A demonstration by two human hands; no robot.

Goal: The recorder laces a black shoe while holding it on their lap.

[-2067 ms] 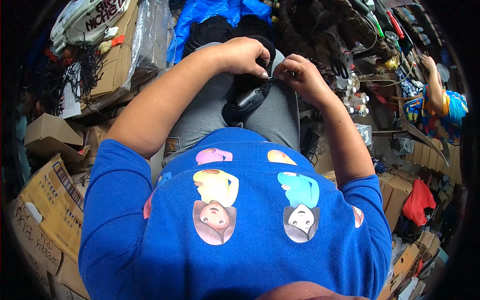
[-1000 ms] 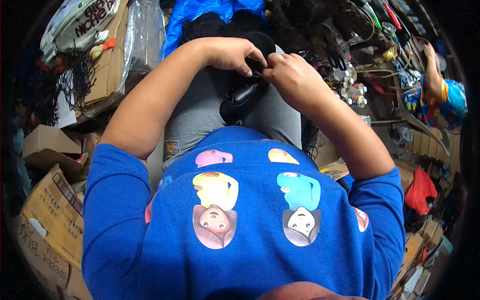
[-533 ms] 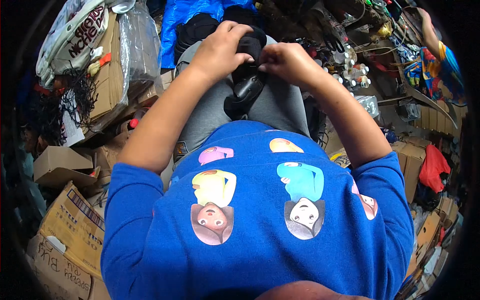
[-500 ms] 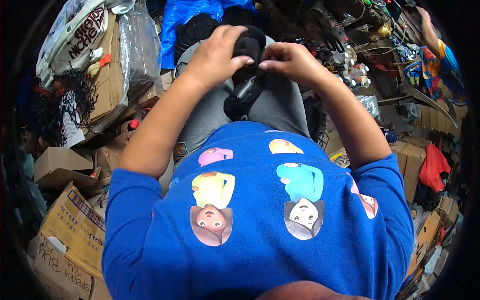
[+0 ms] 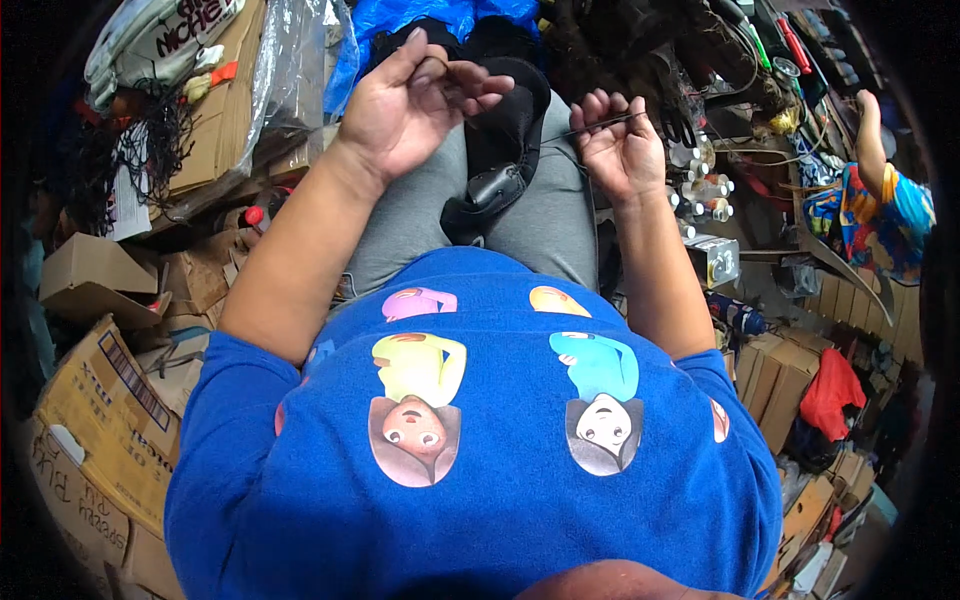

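- Black shoe, as the piece appears to be, has beyond its left side an open cardboard box and flat cardboard.
- Left hand: loosely open, palm showing, fingers half curled, nothing visible in it. It is above the lap's left far corner, its fingertips overlapping the shoe's far end in view; touching or not, I cannot tell.
- On the grey lap, the shoe lies along the gap between the thighs. Its long axis runs from the far edge to the near edge at the belly, far end leaning right.
- Right hand: thumb and fingers pinch a thin dark strand, which slants leftward toward the shoe. This hand is beyond the lap's right edge, slightly apart from the shoe, so the left looks nearer.
- Farther right: clear bottles, then another person's arm.
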